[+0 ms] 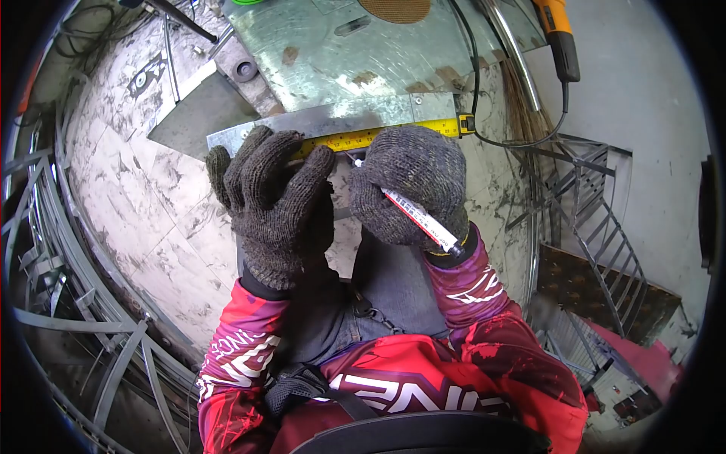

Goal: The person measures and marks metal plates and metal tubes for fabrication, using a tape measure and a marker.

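A flat metal strip [340, 115] lies along the near edge of a worn metal table [302, 45]. Along the strip's near edge runs an extended yellow tape measure [344, 141]. My left hand [272, 197], in a dark knitted glove, rests at the strip's left part and the tape, its fingers apart. In a matching glove, my right hand [408, 185] is closed round a white and red marker [423, 219], whose tip points left just below the tape. The tape's case [466, 124] sits at the strip's right end.
An orange power tool [556, 30] with a black cable is at the upper right. A dark metal plate [200, 117] lies left of the table. Bent metal strips [113, 363] fill the far left. Metal frames [597, 204] and a bundle of rods stand on the right.
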`<act>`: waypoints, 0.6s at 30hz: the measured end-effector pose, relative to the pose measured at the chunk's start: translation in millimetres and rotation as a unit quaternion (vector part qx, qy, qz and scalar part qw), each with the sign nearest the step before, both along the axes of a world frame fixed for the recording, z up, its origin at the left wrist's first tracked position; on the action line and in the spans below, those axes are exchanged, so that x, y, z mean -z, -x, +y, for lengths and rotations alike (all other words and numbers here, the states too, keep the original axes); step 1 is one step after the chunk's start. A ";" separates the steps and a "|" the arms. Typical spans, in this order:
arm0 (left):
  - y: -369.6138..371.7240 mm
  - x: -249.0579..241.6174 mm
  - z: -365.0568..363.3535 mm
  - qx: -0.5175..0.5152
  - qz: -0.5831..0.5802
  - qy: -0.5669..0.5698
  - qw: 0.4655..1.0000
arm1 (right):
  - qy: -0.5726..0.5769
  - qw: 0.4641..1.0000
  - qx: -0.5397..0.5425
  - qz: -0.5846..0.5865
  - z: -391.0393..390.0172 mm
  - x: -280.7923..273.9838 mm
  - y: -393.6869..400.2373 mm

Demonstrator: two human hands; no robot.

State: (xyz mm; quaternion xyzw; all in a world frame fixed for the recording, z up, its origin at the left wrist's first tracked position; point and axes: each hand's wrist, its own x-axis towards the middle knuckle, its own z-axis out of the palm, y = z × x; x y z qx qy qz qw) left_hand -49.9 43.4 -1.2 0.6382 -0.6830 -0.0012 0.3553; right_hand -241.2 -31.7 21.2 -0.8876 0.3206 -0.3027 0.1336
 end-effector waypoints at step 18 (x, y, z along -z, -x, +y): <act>0.3 0.3 0.6 -0.004 -0.005 0.003 1.000 | -0.006 1.000 0.007 -0.010 4.2 3.4 1.2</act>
